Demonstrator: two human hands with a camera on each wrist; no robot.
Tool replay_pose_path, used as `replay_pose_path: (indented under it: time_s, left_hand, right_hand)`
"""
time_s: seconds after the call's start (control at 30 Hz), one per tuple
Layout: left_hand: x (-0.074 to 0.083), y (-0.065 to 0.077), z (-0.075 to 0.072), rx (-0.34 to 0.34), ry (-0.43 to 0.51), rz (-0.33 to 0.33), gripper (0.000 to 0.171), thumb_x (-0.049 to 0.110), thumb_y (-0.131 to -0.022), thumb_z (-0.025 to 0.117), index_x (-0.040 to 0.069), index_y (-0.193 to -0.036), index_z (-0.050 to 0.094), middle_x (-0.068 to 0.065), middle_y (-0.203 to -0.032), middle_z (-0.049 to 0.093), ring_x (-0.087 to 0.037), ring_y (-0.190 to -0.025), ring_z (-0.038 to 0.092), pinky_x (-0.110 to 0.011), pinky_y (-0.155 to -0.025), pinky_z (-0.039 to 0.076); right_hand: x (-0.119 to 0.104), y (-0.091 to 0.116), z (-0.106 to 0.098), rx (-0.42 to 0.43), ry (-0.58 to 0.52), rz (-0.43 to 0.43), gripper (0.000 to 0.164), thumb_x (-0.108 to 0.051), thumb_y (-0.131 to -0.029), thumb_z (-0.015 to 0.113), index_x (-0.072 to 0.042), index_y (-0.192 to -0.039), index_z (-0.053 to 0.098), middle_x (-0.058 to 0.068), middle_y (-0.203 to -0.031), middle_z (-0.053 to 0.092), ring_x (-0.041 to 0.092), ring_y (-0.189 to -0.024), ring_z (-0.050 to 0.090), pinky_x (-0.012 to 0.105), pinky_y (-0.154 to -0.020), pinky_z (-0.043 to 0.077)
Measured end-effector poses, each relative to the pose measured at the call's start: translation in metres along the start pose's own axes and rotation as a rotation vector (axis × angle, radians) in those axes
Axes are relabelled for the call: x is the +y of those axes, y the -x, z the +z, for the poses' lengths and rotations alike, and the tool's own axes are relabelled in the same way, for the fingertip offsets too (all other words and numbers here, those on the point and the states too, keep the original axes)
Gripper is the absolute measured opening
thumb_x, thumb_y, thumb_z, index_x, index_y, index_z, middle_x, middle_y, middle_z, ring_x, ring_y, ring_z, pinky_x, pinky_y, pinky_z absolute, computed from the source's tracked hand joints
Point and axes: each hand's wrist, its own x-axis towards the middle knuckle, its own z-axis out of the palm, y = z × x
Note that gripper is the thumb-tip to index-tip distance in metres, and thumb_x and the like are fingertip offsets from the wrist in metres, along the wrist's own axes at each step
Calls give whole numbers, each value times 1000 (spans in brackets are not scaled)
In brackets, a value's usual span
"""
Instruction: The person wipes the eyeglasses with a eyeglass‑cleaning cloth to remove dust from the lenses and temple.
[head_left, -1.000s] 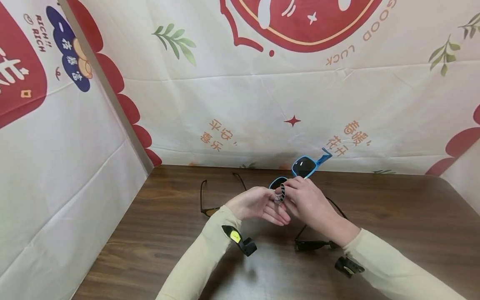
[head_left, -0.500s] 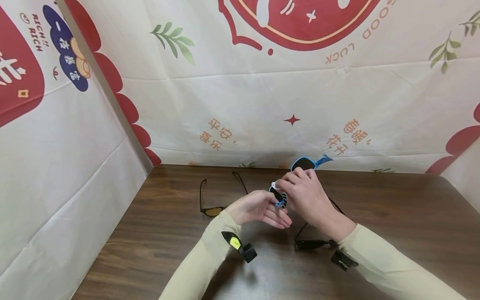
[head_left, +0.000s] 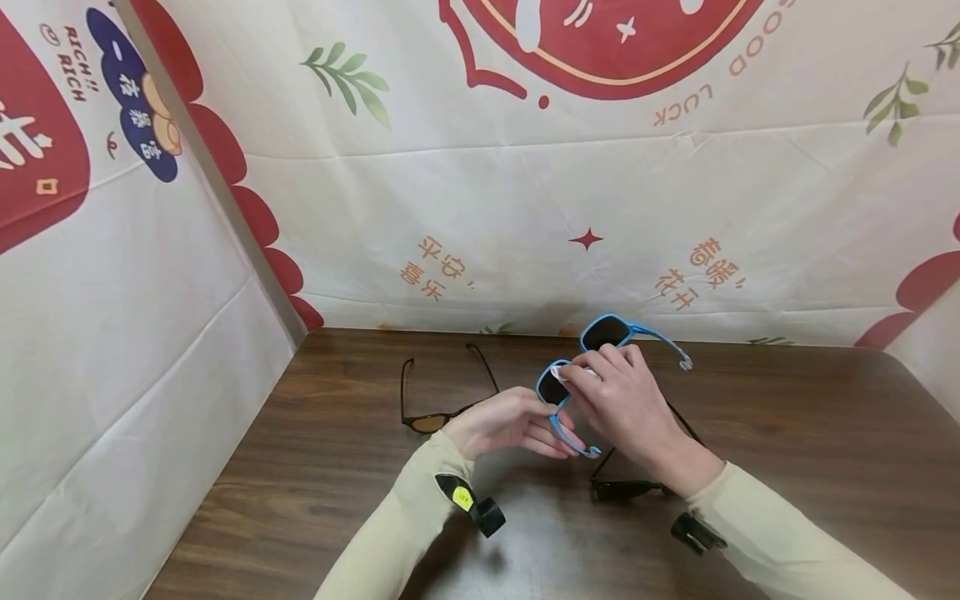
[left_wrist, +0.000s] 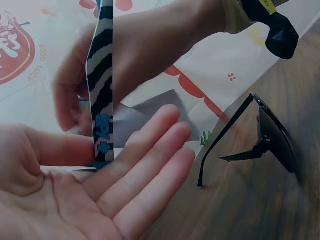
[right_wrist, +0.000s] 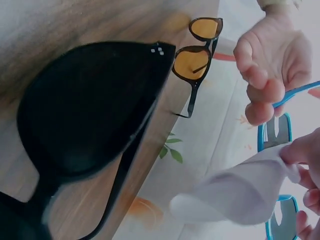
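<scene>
A brown, wood-grained table (head_left: 285, 500) is seen beneath the fingers. To the left of the left fingers (head_left: 542, 445), amber glasses (head_left: 429, 423) are laid on it, temples unfolded, one end hidden. In the head view, black glasses (head_left: 624, 490) are set below and slightly right of the right fingers (head_left: 581, 381), also unfolded and partly covered.

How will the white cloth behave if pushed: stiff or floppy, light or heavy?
The white cloth is probably floppy, since it curls into a loose fold. Likely light: it looks thin, and the right hand pinches one end.
</scene>
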Motion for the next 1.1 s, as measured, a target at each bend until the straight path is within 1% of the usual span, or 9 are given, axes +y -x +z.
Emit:
replay_pose_path:
  time_s: [0.1,0.2,0.3,0.4,0.6,0.73,0.9,1.03,1.1]
  left_hand:
    - [-3,0,0,-37,32,28,29,8,-102,42,-18,-108,53,-35,-104,63,-37,-100,65,-48,-92,48]
    - [-4,0,1,-40,63,51,27,6,-102,42,-16,-114,52,-38,-106,60,-38,-102,64,-49,-94,47]
    - [-5,2,1,-11,87,54,24,3,-101,42,-12,-115,54,-29,-94,67,-33,-93,67,-49,-93,47]
    - [-5,3,0,1,83,51,19,2,-101,42,-7,-101,58,-14,-81,68,-24,-82,68,-48,-91,49]
    - [-4,3,-1,-59,53,28,25,2,-102,40,3,-85,57,-9,-77,69,-19,-78,68,-50,-93,46]
    - [-4,2,1,-63,46,20,22,2,-102,41,1,-87,57,-9,-78,69,-20,-80,68,-46,-91,49]
    - [-8,1,0,-53,49,30,18,3,-101,42,-6,-98,57,-10,-77,69,-20,-79,68,-46,-90,50]
    - [-10,2,-3,-57,33,24,20,4,-102,42,-3,-93,59,-8,-75,69,-19,-76,68,-46,-89,51]
    - [-11,2,-4,-67,24,11,24,5,-102,41,0,-87,59,-8,-74,69,-19,-76,68,-45,-88,51]
  right_hand:
    - [1,-1,2,21,-37,-4,18,-8,-78,74,-7,-95,68,8,-87,65,26,-73,53,43,-65,40]
    - [1,-1,2,-20,-108,-34,16,-11,-81,71,-8,-96,67,5,-89,65,24,-75,54,39,-65,41]
    - [-1,1,1,-67,-170,-63,18,-8,-78,74,-9,-95,68,3,-88,65,21,-77,54,36,-64,41]
    - [-1,4,-2,-83,-164,-58,23,-5,-72,78,-9,-93,69,2,-87,65,21,-78,54,36,-64,41]
    - [-2,3,-6,-68,-96,-2,22,-6,-76,76,-6,-97,69,6,-91,65,24,-81,58,39,-67,43]
    - [-3,1,-4,-42,-133,17,14,-10,-85,71,-5,-98,69,6,-93,65,23,-82,59,37,-66,45]
    - [-1,4,0,-35,-242,-75,10,-8,-84,70,-6,-94,69,4,-90,65,21,-80,57,37,-66,49]
    - [0,11,-2,-83,-196,-60,18,-5,-76,75,-8,-93,70,3,-88,64,21,-78,55,36,-65,47]
    - [-1,14,-3,-77,-126,-22,11,-9,-85,71,-6,-95,71,6,-88,65,23,-78,56,36,-64,46]
